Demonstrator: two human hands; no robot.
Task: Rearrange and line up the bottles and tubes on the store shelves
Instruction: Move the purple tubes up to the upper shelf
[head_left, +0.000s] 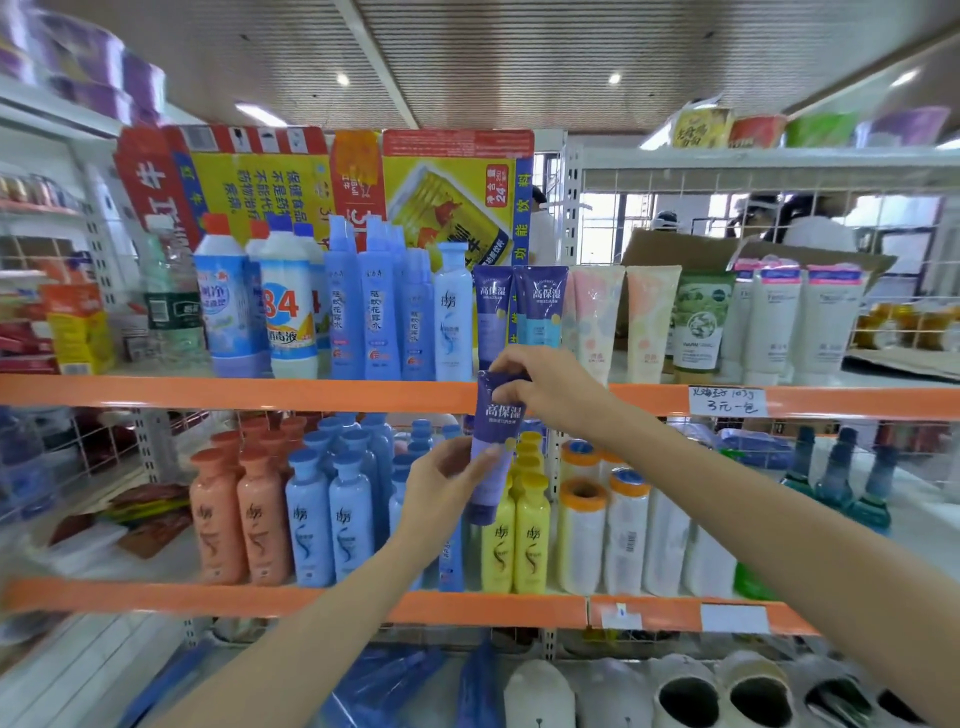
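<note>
I hold a purple tube (497, 436) upright in front of the orange edge of the upper shelf (260, 392). My right hand (540, 387) grips its flat top end and my left hand (447, 480) pinches its lower part near the cap. Directly behind it on the upper shelf stand two matching purple tubes (540, 306), next to pastel tubes (597, 317) and white tubes (800, 322). Blue bottles (374, 312) stand left of them.
The lower shelf (467, 605) carries orange bottles (239, 514), blue bottles (332, 509), yellow bottles (517, 530) and white rolls (623, 535). A yellow-red carton (447, 192) stands behind the upper row. White slippers (696, 691) lie on the bottom level. A wire grid backs the right bay.
</note>
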